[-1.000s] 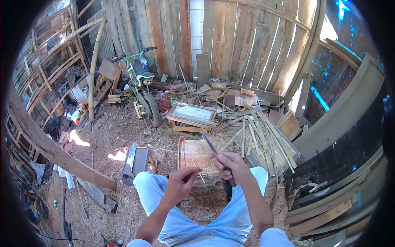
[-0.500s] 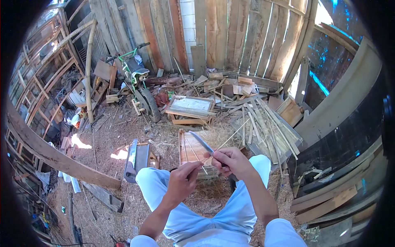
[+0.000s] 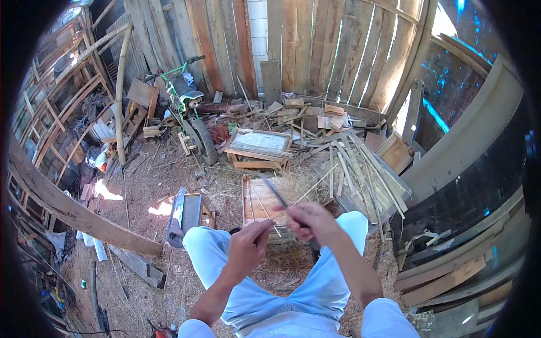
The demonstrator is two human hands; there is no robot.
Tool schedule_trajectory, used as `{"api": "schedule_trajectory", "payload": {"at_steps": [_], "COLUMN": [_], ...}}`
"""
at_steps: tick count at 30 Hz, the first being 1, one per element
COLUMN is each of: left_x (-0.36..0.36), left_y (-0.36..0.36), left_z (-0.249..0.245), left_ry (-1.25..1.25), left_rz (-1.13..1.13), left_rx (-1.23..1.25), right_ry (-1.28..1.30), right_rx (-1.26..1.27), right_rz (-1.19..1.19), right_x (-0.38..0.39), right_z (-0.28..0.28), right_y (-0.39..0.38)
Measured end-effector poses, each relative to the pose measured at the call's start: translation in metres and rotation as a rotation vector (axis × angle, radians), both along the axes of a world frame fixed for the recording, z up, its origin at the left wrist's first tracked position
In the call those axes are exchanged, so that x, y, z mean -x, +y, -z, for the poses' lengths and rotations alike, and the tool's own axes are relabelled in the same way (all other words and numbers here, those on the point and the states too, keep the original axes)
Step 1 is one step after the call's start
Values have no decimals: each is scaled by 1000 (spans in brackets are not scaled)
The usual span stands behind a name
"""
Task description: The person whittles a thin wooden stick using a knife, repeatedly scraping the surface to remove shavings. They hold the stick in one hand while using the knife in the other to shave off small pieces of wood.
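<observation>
In my right hand (image 3: 316, 224) is a knife, its blade (image 3: 274, 191) blurred and angled up and to the left; the fingers cover the handle. My left hand (image 3: 248, 247) is closed in a pinch on a thin wooden strip (image 3: 318, 184). This strip appears to run up to the right, past the knife, with its middle hidden behind my right hand. Both hands are close together above my knees. Just beyond them is a low wooden box or board (image 3: 252, 197) with thin sticks lying across it.
At left, a handsaw (image 3: 179, 211) lies on a small dark-topped stool (image 3: 193, 213). Split wooden strips (image 3: 366, 177) are piled at right. A wooden frame (image 3: 259, 147) and a small motorbike (image 3: 194, 127) stand ahead. A curved beam (image 3: 84, 217) crosses the left side; shavings litter the floor.
My right hand has shifted slightly and the knife has turned a little, its blade now blurred. My left hand stays nearly in place, and the whole view has moved slightly.
</observation>
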State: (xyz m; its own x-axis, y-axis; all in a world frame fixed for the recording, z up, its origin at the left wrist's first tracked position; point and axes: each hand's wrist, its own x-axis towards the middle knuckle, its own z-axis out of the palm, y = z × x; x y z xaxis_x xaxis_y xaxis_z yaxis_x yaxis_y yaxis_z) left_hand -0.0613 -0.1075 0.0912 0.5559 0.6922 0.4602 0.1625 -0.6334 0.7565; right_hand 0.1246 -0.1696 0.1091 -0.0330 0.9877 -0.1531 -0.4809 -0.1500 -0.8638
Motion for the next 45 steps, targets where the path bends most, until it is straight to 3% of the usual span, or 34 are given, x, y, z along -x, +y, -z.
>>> {"api": "schedule_trajectory", "payload": {"at_steps": [2,8,14,19,21,26,28,34,37,40,41,43,45], "left_x": [-2,21,10,5,8,12,21,34,24,6,2,-4,-4], "left_y": [-1,0,-2,-2,-2,-1,0,8,10,8,6,6,4], "left_z": [-4,-3,-3,-7,-7,-3,2,6,6,0,-2,8,4], "left_ry": [16,55,29,-6,1,11,44,111,113,110,117,43,25], "left_rz": [-15,7,10,16,17,59,61,-2,-81,-100,-86,-60,-75], "left_rx": [-19,53,202,116,43,61,100,151,96,43,43,-47,-85], "right_ry": [64,93,16,-49,-24,3,47,109,66,-149,-147,-41,8], "right_rx": [0,-63,-27,24,-4,-20,-66,-128,-110,52,51,-49,-31], "right_rz": [-63,67,-40,-127,-21,-31,181,370,262,102,112,-103,-78], "right_x": [2,-45,-13,-2,-12,-25,-45,-79,-50,-9,3,20,14], "right_z": [0,4,10,1,-4,-9,-3,-1,-7,6,10,18,17], "right_y": [2,2,1,-3,-3,-10,-9,-9,-9,2,4,8,9]}}
